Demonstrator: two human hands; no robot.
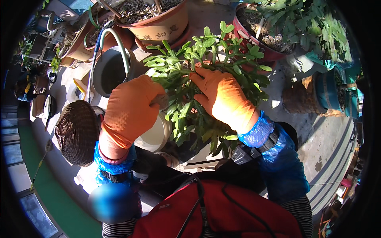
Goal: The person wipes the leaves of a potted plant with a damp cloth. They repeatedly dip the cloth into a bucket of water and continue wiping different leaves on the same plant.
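A bushy potted plant (186, 113) with flat, segmented green leaves, like a holiday cactus, stands in front of me. Leaves hide most of its reddish pot. My right hand (224, 95), in an orange rubber glove, reaches over the middle of the plant. Its fingers touch the stems, and the thumb stands apart from them. My left hand (133, 105), gloved the same way, is closed at the plant's left edge. A small greyish piece (160, 101) sticks out of its grip; its kind is unclear. Blue plastic sleeve covers wrap both forearms.
A dark bucket (109, 73) with a curved handle stands at the left, near a woven basket (77, 133). A pale bucket (154, 134) sits below my left hand. Larger pots (160, 31) line the far side. A blue pot (327, 90) is at the right.
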